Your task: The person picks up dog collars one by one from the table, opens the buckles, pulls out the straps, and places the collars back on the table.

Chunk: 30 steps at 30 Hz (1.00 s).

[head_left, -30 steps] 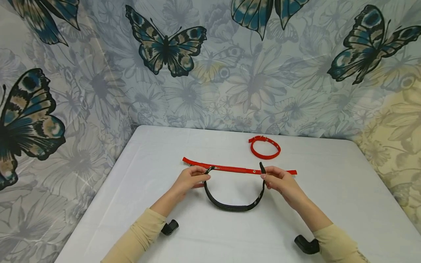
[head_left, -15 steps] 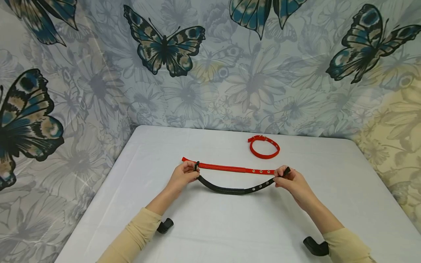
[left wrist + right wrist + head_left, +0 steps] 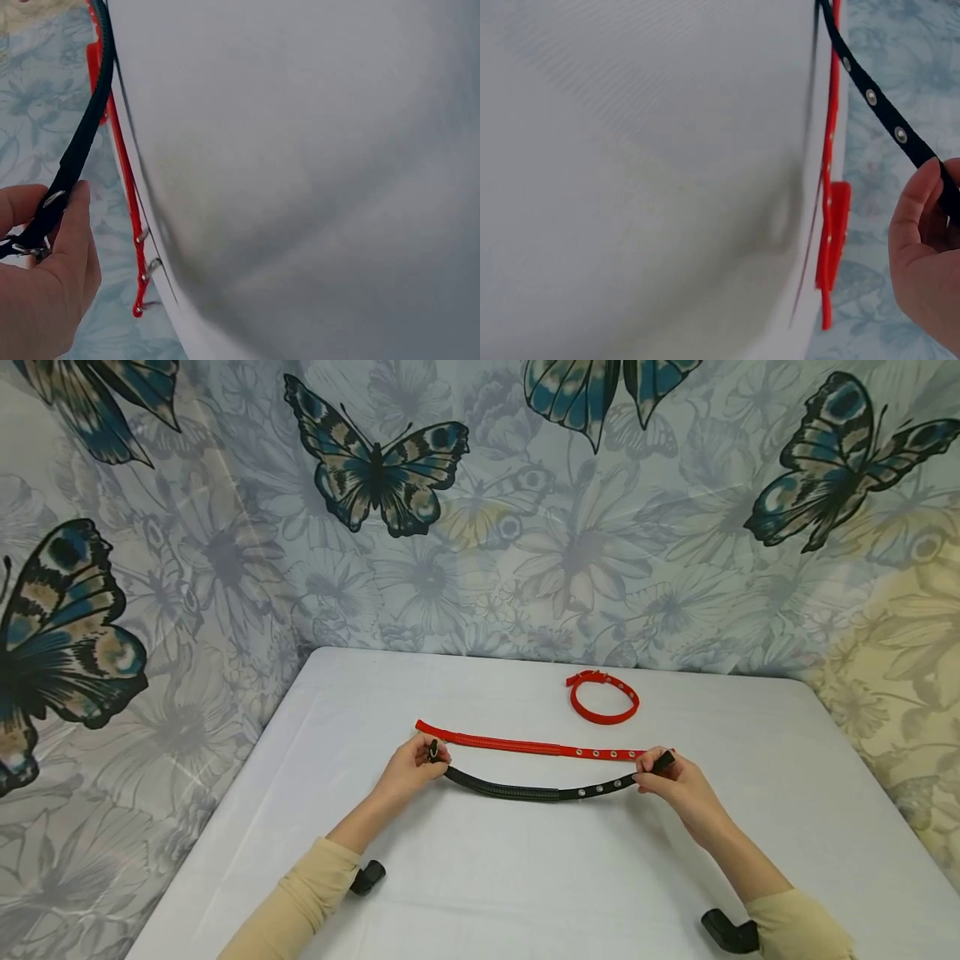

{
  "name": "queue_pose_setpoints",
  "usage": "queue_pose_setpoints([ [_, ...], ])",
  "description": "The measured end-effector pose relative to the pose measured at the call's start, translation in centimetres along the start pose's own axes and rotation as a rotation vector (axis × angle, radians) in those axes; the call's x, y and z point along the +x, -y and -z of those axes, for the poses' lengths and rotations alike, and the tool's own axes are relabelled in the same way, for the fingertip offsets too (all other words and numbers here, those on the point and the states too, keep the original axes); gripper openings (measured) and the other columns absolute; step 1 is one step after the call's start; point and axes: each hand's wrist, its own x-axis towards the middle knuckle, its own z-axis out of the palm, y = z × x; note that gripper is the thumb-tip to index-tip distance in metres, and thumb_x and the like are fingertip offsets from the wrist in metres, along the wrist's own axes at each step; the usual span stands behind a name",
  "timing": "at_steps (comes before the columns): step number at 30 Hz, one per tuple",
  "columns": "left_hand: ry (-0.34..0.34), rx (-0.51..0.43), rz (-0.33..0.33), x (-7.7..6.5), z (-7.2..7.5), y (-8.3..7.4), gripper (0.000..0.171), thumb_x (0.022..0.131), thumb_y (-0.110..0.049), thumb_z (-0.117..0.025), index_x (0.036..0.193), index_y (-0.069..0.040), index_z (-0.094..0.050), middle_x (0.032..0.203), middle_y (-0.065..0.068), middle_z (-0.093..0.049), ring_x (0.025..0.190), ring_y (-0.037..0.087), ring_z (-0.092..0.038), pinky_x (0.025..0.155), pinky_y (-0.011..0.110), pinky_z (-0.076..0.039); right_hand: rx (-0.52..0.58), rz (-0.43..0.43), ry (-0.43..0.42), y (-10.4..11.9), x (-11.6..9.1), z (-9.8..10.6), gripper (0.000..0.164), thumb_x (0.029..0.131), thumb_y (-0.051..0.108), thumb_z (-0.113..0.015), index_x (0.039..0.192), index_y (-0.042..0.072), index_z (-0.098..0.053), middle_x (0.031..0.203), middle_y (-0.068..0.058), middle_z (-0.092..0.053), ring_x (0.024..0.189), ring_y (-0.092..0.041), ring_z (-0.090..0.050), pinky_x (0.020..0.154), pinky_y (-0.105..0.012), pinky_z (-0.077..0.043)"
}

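A black collar point(image 3: 517, 792) with metal eyelets is stretched between my two hands, sagging a little in the middle. My left hand point(image 3: 408, 768) pinches its buckle end; in the left wrist view, metal fittings point(image 3: 54, 199) show beside the fingers. My right hand point(image 3: 678, 789) pinches the eyelet end, whose tip sticks up past the fingers. Three eyelets point(image 3: 900, 135) show along the strap in the right wrist view. Just beyond the black collar, a red collar point(image 3: 510, 746) lies straightened out on the table, its right end partly behind my right hand.
A second red collar point(image 3: 604, 720), buckled into a ring, lies farther back on the white-covered table point(image 3: 525, 885). A butterfly-patterned cloth point(image 3: 585, 568) hangs behind the table. Black camera parts point(image 3: 367, 878) stick out from beneath both sleeves.
Both hands have moved apart, the left one leftward and the right one rightward. The black collar has gone from a deep U to a shallow, nearly straight curve.
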Motion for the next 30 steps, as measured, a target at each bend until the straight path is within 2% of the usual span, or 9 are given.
queue_pose_setpoints([
  [3,0.006,0.164,-0.039,-0.3,0.5,0.2,0.015,0.087,0.001,-0.067,0.099,-0.008,-0.064,0.097,0.003,-0.065,0.095,0.017,-0.06,0.084,0.032,-0.047,-0.062,-0.006,-0.01,-0.7,-0.2,0.5,0.017,0.092,0.005,-0.064,0.098,-0.003,-0.051,0.094,-0.004,-0.055,0.083,-0.01,-0.058,0.075,-0.028,-0.056],
  [7,0.0,0.308,-0.094,-0.5,1.1,0.3,0.016,0.087,-0.001,-0.069,0.097,-0.013,-0.067,0.093,0.0,-0.066,0.09,0.017,-0.059,0.08,0.035,-0.049,-0.156,-0.014,-0.01,-1.8,-0.3,1.2,0.021,0.091,0.007,-0.068,0.101,-0.005,-0.054,0.095,-0.008,-0.057,0.081,-0.011,-0.059,0.074,-0.026,-0.056],
  [10,-0.021,0.367,-0.151,-0.4,1.4,0.3,0.017,0.085,0.003,-0.069,0.095,-0.011,-0.068,0.093,0.001,-0.067,0.091,0.018,-0.06,0.081,0.036,-0.053,-0.199,-0.035,-0.017,-2.3,-0.3,1.6,0.022,0.089,0.009,-0.07,0.102,-0.004,-0.057,0.095,-0.009,-0.059,0.08,-0.011,-0.059,0.073,-0.025,-0.056],
  [14,-0.047,0.407,-0.193,-0.3,1.6,0.2,0.019,0.081,0.007,-0.07,0.093,-0.008,-0.069,0.096,0.003,-0.067,0.095,0.021,-0.062,0.083,0.037,-0.055,-0.252,-0.046,-0.024,-2.6,-0.3,1.8,0.023,0.089,0.012,-0.072,0.103,-0.001,-0.059,0.095,-0.008,-0.06,0.078,-0.012,-0.058,0.069,-0.024,-0.054],
  [24,-0.107,0.591,-0.231,-0.6,2.1,-0.1,0.016,0.079,0.002,-0.075,0.089,-0.009,-0.07,0.09,0.003,-0.067,0.08,0.018,-0.063,0.073,0.034,-0.054,-0.357,-0.056,-0.038,-3.3,-0.4,1.8,0.026,0.088,0.023,-0.074,0.102,0.004,-0.063,0.091,-0.007,-0.062,0.075,-0.015,-0.054,0.063,-0.025,-0.047],
  [30,-0.146,0.809,-0.199,-0.8,2.1,-0.3,0.011,0.079,-0.01,-0.079,0.087,-0.013,-0.072,0.088,-0.001,-0.065,0.076,0.016,-0.06,0.061,0.032,-0.05,-0.492,-0.097,-0.061,-3.6,-0.4,1.6,0.025,0.087,0.025,-0.075,0.1,0.007,-0.064,0.094,-0.007,-0.062,0.084,-0.022,-0.051,0.064,-0.03,-0.044],
])
